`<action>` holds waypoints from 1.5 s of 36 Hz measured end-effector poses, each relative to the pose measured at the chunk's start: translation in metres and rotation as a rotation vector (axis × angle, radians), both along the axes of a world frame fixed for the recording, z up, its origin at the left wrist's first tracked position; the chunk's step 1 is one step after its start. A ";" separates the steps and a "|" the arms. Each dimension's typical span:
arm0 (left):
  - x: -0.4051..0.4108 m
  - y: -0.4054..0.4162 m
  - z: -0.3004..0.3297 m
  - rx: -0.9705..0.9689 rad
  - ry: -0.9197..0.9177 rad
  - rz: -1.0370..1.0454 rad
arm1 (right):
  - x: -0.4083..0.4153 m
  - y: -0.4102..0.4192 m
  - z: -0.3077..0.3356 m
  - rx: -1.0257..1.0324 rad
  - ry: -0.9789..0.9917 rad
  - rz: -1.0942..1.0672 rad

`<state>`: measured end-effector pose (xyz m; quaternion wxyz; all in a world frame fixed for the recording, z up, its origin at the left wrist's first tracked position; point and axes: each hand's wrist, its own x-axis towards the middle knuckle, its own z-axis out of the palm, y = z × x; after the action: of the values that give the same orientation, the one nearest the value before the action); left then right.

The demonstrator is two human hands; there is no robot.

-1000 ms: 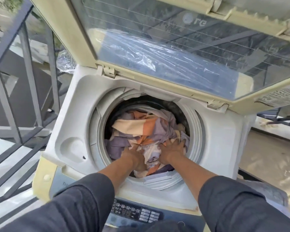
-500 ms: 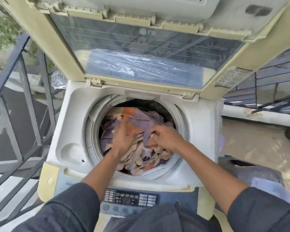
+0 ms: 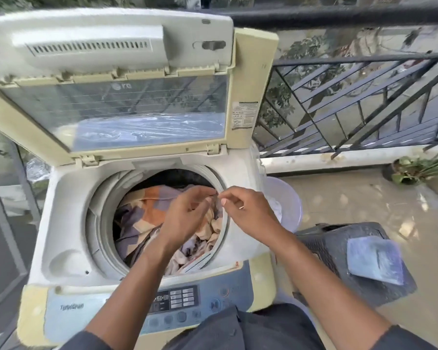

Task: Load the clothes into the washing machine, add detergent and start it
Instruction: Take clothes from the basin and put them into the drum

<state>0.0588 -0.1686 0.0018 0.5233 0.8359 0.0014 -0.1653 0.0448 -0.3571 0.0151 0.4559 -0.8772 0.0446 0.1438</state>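
Observation:
The top-loading washing machine [image 3: 68,223] stands with its lid [image 3: 127,102] raised. Orange, purple and beige clothes [image 3: 147,213] fill the drum. Both my hands hover just above the clothes at the drum's right side, fingertips nearly meeting. My left hand [image 3: 187,215] has relaxed, slightly curved fingers and holds nothing I can see. My right hand [image 3: 248,210] has its thumb and forefinger close together; whether they pinch anything is unclear. The control panel [image 3: 177,301] lies at the machine's front edge, below my forearms.
A pale plastic tub [image 3: 292,198] sits right of the machine. In front of it a dark plastic stool [image 3: 326,246] carries a blue-grey packet [image 3: 374,261]. Black railings [image 3: 352,97] border the balcony, with a potted plant [image 3: 415,170] at far right.
My hands have come up out of the clothes they were pressing and gripping, and now hover above the drum. The view has swung right, showing the tub, stool and packet.

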 end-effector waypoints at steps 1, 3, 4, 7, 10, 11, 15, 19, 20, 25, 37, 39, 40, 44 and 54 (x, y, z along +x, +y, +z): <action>0.001 -0.008 0.004 -0.007 -0.019 -0.011 | -0.002 -0.008 0.001 0.012 -0.023 -0.027; 0.004 -0.025 0.012 -0.012 -0.046 -0.025 | -0.006 -0.025 0.003 0.028 -0.053 -0.075; 0.006 -0.033 0.016 -0.019 -0.052 -0.035 | -0.007 -0.034 0.002 0.041 -0.061 -0.098; 0.011 -0.058 0.025 -0.046 -0.049 -0.055 | -0.010 -0.064 0.001 0.103 -0.062 -0.178; 0.016 -0.088 0.031 -0.063 -0.080 -0.086 | -0.010 -0.097 -0.003 0.142 -0.080 -0.234; 0.018 -0.099 0.031 -0.074 -0.073 -0.091 | -0.009 -0.108 -0.005 0.142 -0.089 -0.243; 0.028 -0.143 0.023 -0.081 -0.009 -0.115 | -0.004 -0.156 -0.019 0.123 -0.066 -0.288; 0.044 -0.187 0.003 -0.008 0.063 -0.155 | 0.009 -0.206 -0.042 0.049 0.009 -0.294; 0.049 -0.199 -0.005 0.017 0.074 -0.171 | 0.013 -0.219 -0.050 0.029 0.029 -0.294; 0.076 -0.253 -0.063 0.153 0.162 -0.197 | 0.042 -0.269 -0.101 -0.067 0.201 -0.278; 0.094 -0.322 -0.250 0.437 0.564 -0.133 | 0.093 -0.317 -0.312 -0.150 0.472 -0.191; 0.099 -0.327 -0.285 0.462 0.591 -0.113 | 0.097 -0.319 -0.352 -0.180 0.504 -0.155; 0.101 -0.329 -0.302 0.471 0.604 -0.099 | 0.097 -0.320 -0.372 -0.190 0.513 -0.135; 0.105 -0.331 -0.374 0.495 0.628 -0.025 | 0.093 -0.323 -0.455 -0.216 0.594 0.017; 0.101 -0.342 -0.491 0.435 0.614 0.142 | 0.089 -0.295 -0.620 -0.397 0.511 0.437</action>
<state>0.1600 -0.5102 -0.4889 0.3190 0.8368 0.2513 -0.3672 0.1341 -0.6519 -0.6046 0.2103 -0.8731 -0.0043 0.4398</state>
